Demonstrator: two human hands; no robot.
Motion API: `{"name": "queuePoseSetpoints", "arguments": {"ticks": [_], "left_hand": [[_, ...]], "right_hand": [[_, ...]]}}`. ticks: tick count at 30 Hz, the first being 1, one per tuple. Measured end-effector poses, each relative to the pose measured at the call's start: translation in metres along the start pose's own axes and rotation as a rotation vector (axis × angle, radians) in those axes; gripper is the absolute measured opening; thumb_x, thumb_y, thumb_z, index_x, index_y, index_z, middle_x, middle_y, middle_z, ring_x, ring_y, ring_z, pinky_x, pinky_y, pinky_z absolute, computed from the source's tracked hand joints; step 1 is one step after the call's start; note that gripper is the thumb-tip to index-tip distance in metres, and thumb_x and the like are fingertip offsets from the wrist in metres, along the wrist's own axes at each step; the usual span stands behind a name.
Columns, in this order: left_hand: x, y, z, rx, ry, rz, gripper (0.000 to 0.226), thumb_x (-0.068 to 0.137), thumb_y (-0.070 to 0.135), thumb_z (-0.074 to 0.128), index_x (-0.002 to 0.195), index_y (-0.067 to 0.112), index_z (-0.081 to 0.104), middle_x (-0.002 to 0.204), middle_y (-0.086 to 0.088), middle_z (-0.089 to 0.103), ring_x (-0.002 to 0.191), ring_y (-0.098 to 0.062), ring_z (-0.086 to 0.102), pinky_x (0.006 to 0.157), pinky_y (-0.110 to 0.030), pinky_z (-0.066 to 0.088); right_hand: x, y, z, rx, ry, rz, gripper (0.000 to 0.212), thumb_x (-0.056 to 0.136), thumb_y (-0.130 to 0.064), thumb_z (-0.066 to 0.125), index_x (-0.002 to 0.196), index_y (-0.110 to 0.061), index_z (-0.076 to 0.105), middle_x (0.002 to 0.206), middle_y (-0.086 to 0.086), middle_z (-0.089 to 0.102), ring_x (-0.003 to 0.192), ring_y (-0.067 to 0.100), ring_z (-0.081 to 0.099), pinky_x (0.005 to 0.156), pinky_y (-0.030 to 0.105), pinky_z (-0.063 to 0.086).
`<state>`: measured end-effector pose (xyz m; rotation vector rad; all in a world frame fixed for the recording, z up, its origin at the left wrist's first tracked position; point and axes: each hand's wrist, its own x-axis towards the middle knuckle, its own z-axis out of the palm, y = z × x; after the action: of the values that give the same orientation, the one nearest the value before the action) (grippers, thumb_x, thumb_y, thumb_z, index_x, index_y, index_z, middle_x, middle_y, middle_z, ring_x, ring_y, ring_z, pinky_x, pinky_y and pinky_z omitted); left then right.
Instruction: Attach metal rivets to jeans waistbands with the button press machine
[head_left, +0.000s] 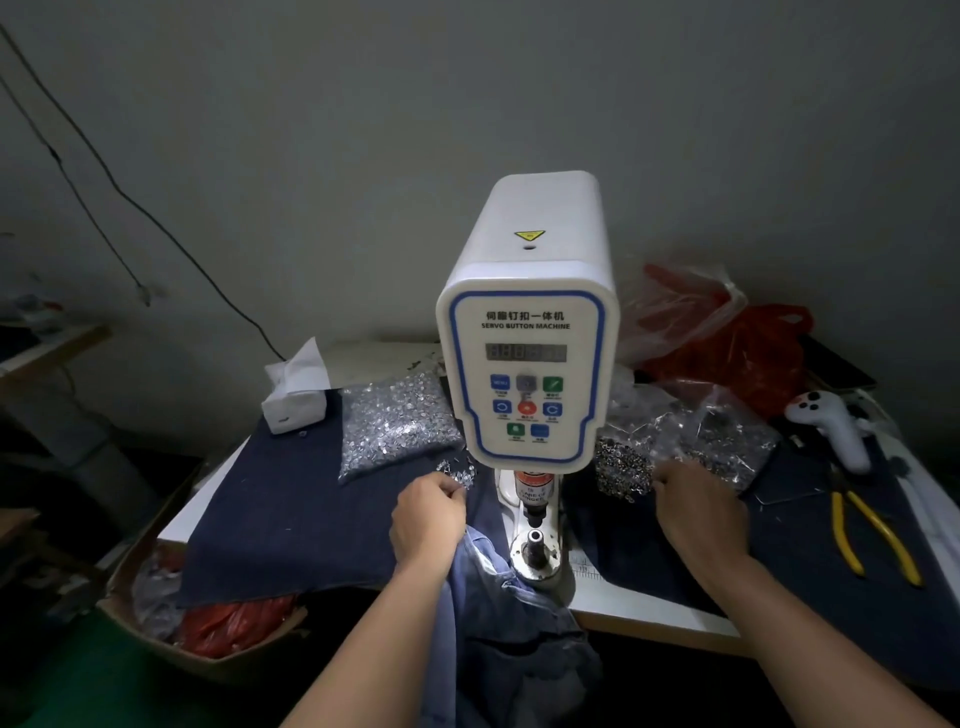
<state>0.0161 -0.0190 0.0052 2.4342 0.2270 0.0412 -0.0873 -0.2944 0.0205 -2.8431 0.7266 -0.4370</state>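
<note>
The white button press machine (527, 332) stands upright at the centre of the tabletop (654, 621), its control panel facing the viewer. Blue jeans (498, 613) hang over the near tabletop edge, just left of the lower die (535, 545). The left hand (428, 519) has its fingers curled at a small heap of silver rivets (460, 470), near a clear bag of the same parts (397, 421). The right hand (698, 512) rests knuckles-up beside a pile of dark ring-shaped rivets (621, 467). Yellow-handled pliers (872, 535) lie at the far right on dark denim cloth (280, 519).
</note>
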Motion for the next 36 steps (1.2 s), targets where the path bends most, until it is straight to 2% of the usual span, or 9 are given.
{"name": "queuePoseSetpoints", "arguments": {"ticks": [2, 4, 7, 13, 17, 23, 28, 32, 36], "left_hand": [[-0.001, 0.0, 0.001, -0.015, 0.009, -0.005, 0.007, 0.096, 0.035, 0.067, 0.091, 0.034, 0.073, 0.096, 0.007, 0.073, 0.082, -0.021, 0.057, 0.071, -0.032, 0.045], [-0.002, -0.001, 0.0, -0.049, 0.021, 0.002, 0.007, 0.096, 0.033, 0.065, 0.093, 0.033, 0.071, 0.096, 0.009, 0.073, 0.085, -0.021, 0.059, 0.073, -0.032, 0.046], [-0.004, -0.001, -0.005, -0.134, 0.024, 0.003, 0.005, 0.094, 0.029, 0.067, 0.091, 0.033, 0.07, 0.093, 0.014, 0.072, 0.094, -0.021, 0.066, 0.077, -0.032, 0.047], [-0.009, -0.008, -0.015, -0.345, -0.009, 0.062, 0.014, 0.092, 0.02, 0.074, 0.096, 0.033, 0.07, 0.087, 0.021, 0.069, 0.096, -0.01, 0.068, 0.089, -0.028, 0.049], [-0.014, -0.015, -0.024, -0.478, -0.05, 0.109, 0.016, 0.092, 0.014, 0.077, 0.09, 0.031, 0.077, 0.089, 0.021, 0.073, 0.091, 0.009, 0.066, 0.091, -0.019, 0.049], [-0.039, -0.028, -0.036, -0.654, -0.136, 0.121, 0.019, 0.087, 0.005, 0.08, 0.084, 0.024, 0.081, 0.084, 0.01, 0.08, 0.08, 0.003, 0.072, 0.071, -0.009, 0.051], [-0.061, -0.029, -0.04, -0.712, -0.211, 0.153, 0.019, 0.086, 0.003, 0.08, 0.084, 0.021, 0.082, 0.086, 0.004, 0.08, 0.08, -0.001, 0.07, 0.074, -0.015, 0.052], [-0.072, -0.019, -0.038, -0.703, -0.272, 0.195, 0.023, 0.086, 0.003, 0.08, 0.083, 0.026, 0.084, 0.085, 0.007, 0.08, 0.077, 0.0, 0.068, 0.072, -0.014, 0.051], [-0.077, -0.012, -0.034, -0.709, -0.319, 0.194, 0.024, 0.087, 0.008, 0.08, 0.085, 0.031, 0.084, 0.081, 0.007, 0.079, 0.07, -0.003, 0.065, 0.069, -0.023, 0.053]], "right_hand": [[0.0, 0.001, 0.0, 0.127, 0.018, 0.019, 0.027, 0.098, -0.011, 0.057, 0.074, -0.02, 0.066, 0.077, 0.001, 0.065, 0.075, 0.029, 0.064, 0.063, 0.036, 0.048], [-0.001, -0.001, -0.002, 0.282, 0.047, 0.028, 0.017, 0.096, -0.007, 0.061, 0.092, -0.015, 0.076, 0.091, 0.006, 0.073, 0.087, 0.032, 0.069, 0.073, 0.038, 0.053], [-0.005, -0.005, -0.006, 0.547, 0.019, 0.102, 0.015, 0.093, -0.004, 0.069, 0.103, -0.01, 0.077, 0.1, 0.005, 0.076, 0.091, 0.024, 0.07, 0.085, 0.037, 0.055], [-0.027, -0.028, -0.008, 1.032, -0.304, 0.306, 0.009, 0.092, 0.0, 0.069, 0.087, -0.005, 0.075, 0.075, 0.009, 0.075, 0.058, 0.012, 0.066, 0.056, 0.024, 0.057], [-0.043, -0.049, -0.012, 1.278, -0.49, 0.404, 0.012, 0.094, -0.002, 0.068, 0.084, 0.001, 0.073, 0.072, 0.011, 0.074, 0.054, 0.009, 0.065, 0.054, 0.019, 0.055], [-0.056, -0.08, -0.019, 1.572, -0.78, 0.616, 0.013, 0.091, -0.001, 0.07, 0.078, -0.001, 0.072, 0.068, 0.01, 0.069, 0.054, 0.011, 0.065, 0.051, 0.021, 0.056], [-0.06, -0.084, -0.026, 1.831, -0.891, 0.855, 0.014, 0.087, 0.008, 0.069, 0.073, 0.011, 0.072, 0.072, 0.02, 0.07, 0.059, 0.02, 0.072, 0.051, 0.025, 0.06], [-0.062, -0.085, -0.029, 1.863, -0.883, 0.888, 0.012, 0.086, 0.011, 0.068, 0.074, 0.012, 0.071, 0.075, 0.023, 0.069, 0.061, 0.024, 0.072, 0.053, 0.027, 0.061], [-0.065, -0.088, -0.032, 1.875, -0.901, 0.864, 0.02, 0.087, 0.009, 0.067, 0.068, 0.01, 0.072, 0.075, 0.022, 0.069, 0.062, 0.024, 0.072, 0.049, 0.025, 0.059]]}}
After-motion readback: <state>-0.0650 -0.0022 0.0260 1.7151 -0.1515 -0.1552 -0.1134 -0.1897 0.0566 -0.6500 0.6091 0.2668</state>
